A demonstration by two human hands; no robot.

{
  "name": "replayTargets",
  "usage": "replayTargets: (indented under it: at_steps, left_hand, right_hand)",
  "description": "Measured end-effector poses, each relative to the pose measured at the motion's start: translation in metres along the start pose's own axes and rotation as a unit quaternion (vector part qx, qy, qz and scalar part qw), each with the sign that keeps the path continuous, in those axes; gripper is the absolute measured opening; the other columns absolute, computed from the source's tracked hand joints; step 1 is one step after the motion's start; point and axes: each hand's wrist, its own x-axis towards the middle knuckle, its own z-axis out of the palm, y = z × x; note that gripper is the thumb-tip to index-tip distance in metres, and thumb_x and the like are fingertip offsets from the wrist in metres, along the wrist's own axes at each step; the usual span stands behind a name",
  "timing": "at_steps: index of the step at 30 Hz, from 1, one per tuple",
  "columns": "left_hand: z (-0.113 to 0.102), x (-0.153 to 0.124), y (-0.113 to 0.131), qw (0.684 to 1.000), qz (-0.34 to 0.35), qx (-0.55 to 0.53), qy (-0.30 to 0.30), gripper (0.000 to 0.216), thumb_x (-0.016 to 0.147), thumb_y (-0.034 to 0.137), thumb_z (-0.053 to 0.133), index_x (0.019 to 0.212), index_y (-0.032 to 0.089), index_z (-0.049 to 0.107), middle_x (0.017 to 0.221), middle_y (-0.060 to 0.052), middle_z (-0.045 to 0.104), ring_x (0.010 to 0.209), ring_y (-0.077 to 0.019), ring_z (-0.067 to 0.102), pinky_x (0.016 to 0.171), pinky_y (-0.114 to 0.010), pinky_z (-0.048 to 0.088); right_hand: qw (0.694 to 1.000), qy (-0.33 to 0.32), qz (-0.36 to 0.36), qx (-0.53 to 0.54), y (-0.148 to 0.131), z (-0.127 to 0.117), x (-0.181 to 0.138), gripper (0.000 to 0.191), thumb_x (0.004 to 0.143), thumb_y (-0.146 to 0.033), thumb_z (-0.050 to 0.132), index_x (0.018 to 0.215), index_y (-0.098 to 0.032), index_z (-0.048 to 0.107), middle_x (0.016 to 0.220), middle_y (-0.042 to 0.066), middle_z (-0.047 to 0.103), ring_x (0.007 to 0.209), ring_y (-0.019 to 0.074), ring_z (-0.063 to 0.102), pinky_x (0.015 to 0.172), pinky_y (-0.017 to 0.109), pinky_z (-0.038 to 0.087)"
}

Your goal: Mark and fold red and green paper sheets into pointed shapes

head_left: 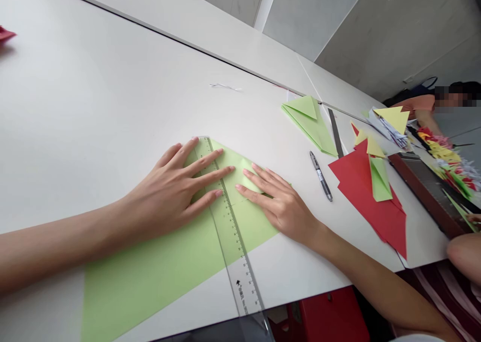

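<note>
A large sheet of light green paper lies on the white table, its upper right part folded over. Across it runs a clear plastic ruler, its lower end sticking out past the table's near edge. My left hand lies flat with fingers spread, pressing on the ruler and the paper. To the right of the ruler, my right hand rests with fingers stretched out on the folded part of the green paper. A pen lies to the right of my right hand.
Folded green paper, a dark strip and red sheets lie to the right. Beyond them are a paper cutter, yellow paper and coloured scraps. Other people sit at the right. A red stool stands below the table edge.
</note>
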Motion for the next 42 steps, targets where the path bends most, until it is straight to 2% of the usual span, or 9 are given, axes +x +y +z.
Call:
replayTargets:
  at_steps: [14,21,25,31,37,42]
  left_hand:
    - [0.000,0.002,0.001,1.000,-0.015,-0.005,-0.015,0.049,0.098,0.055,0.020,0.146,0.047,0.029,0.157,0.013,0.026,0.147,-0.0318,0.014,0.116,-0.052,0.018]
    - [-0.004,0.002,0.002,0.999,-0.019,-0.017,-0.031,0.049,0.097,0.054,0.027,0.146,0.047,0.030,0.157,0.012,0.026,0.147,-0.0329,0.014,0.116,-0.052,0.018]
    - [-0.004,0.001,0.001,0.999,-0.022,-0.016,-0.035,0.049,0.097,0.053,0.027,0.145,0.048,0.031,0.157,0.013,0.026,0.147,-0.0321,0.013,0.116,-0.052,0.018]
    - [-0.003,0.001,0.001,1.000,-0.009,-0.009,-0.026,0.049,0.098,0.054,0.026,0.146,0.046,0.029,0.157,0.011,0.026,0.147,-0.0335,0.011,0.115,-0.055,0.019]
    - [-0.003,0.000,0.001,0.999,-0.013,-0.022,-0.019,0.049,0.098,0.053,0.026,0.146,0.047,0.029,0.157,0.012,0.026,0.147,-0.0328,0.013,0.116,-0.053,0.019]
    - [-0.005,0.002,0.002,0.999,-0.015,-0.021,-0.024,0.048,0.097,0.053,0.024,0.144,0.047,0.034,0.157,0.011,0.027,0.147,-0.0344,0.015,0.115,-0.054,0.019]
  right_hand:
    - [1.000,0.004,0.002,0.000,0.000,0.001,0.000,0.055,0.090,0.006,0.032,0.134,-0.016,0.056,0.146,0.011,0.048,0.146,0.0217,0.023,0.115,0.046,0.035]
    - [1.000,-0.018,0.017,-0.018,-0.002,0.000,0.000,0.057,0.089,0.006,0.032,0.135,-0.019,0.056,0.147,0.007,0.045,0.146,0.0208,0.022,0.115,0.049,0.035]
    - [1.000,-0.014,-0.011,-0.022,-0.008,-0.002,0.000,0.051,0.092,0.000,0.036,0.135,-0.019,0.055,0.149,0.009,0.042,0.146,0.0226,0.022,0.116,0.051,0.032]
    - [0.997,0.007,-0.055,-0.045,-0.017,-0.004,0.000,0.045,0.092,0.001,0.039,0.131,-0.013,0.059,0.142,0.015,0.050,0.144,0.0266,0.024,0.117,0.052,0.031]
    - [0.998,-0.014,-0.032,-0.047,-0.017,-0.002,-0.002,0.049,0.093,0.001,0.036,0.134,-0.017,0.055,0.143,0.008,0.051,0.144,0.0225,0.026,0.116,0.052,0.032]
    - [0.999,-0.016,-0.029,-0.027,-0.017,-0.001,-0.002,0.050,0.092,0.002,0.035,0.134,-0.015,0.056,0.142,0.010,0.051,0.144,0.0219,0.028,0.117,0.048,0.031]
